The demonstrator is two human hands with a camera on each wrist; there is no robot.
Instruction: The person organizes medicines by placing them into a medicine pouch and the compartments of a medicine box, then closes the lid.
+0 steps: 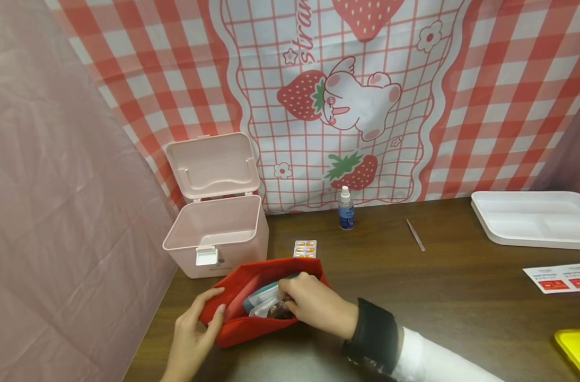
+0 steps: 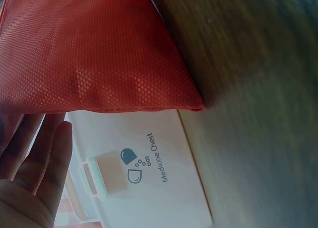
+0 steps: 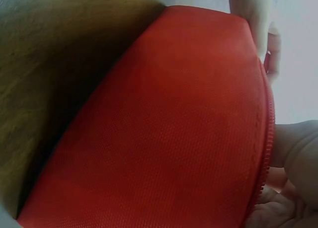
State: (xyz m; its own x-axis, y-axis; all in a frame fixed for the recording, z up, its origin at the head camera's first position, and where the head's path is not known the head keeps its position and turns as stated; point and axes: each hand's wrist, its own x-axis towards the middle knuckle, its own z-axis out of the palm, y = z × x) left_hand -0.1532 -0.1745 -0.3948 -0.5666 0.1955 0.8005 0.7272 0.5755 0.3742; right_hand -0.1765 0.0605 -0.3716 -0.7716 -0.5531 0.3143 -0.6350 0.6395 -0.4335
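A red pouch [image 1: 252, 331] lies on the tabletop [image 1: 376, 270], just in front of a pale pink box [image 1: 239, 259], and its mouth is open upward. The left hand [image 1: 190, 331] grips the left end of the pouch, with thumb and forefinger at the edge of the mouth. The right hand [image 1: 321, 305] reaches into the mouth with bent fingers; their tips are hidden, so I cannot tell if they grip something. Beside these fingers, inside the pouch, there are a pale blue packet [image 1: 261, 295] and a dark brown item, which is not clear to see. The box has its lid [image 1: 216, 164] raised, and its front carries the words "Medicine Chest". Just behind the pouch lies a blister pack [image 1: 305, 248], partly covered by the pouch edge. Farther back stands a small spray bottle [image 1: 346, 213], and to the right of it lie tweezers [image 1: 415, 235].
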